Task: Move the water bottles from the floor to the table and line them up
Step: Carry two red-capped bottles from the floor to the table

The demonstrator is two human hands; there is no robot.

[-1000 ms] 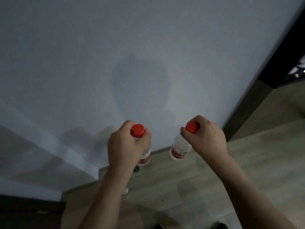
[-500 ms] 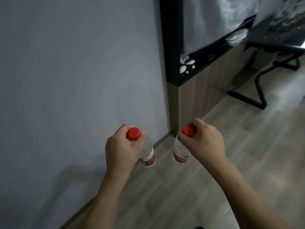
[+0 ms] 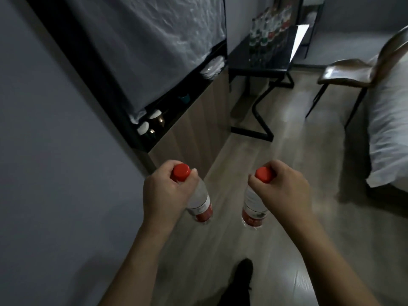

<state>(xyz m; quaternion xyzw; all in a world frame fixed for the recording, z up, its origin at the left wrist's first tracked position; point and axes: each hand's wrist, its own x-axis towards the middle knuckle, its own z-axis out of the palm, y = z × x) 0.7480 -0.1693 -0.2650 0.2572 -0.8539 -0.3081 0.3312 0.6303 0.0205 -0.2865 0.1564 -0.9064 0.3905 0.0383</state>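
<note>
My left hand (image 3: 163, 193) grips the neck of a clear water bottle (image 3: 199, 204) with a red cap and red label, hanging above the wooden floor. My right hand (image 3: 284, 191) holds a second, similar bottle (image 3: 252, 208) the same way, a short gap to the right. Far ahead stands a black table (image 3: 276, 62) with several bottles (image 3: 265, 32) lined up on it.
A grey wall fills the left. A low wooden cabinet (image 3: 198, 120) with cups on its black shelf runs along the wall under a covered screen. A brown chair (image 3: 357, 71) and a white bed (image 3: 390, 138) stand on the right. My dark shoe (image 3: 242, 270) is below.
The view has swung right from the bare wall to the room, bringing the table, chair and bed into sight. Both hands keep holding their bottles and are now a little further apart.
</note>
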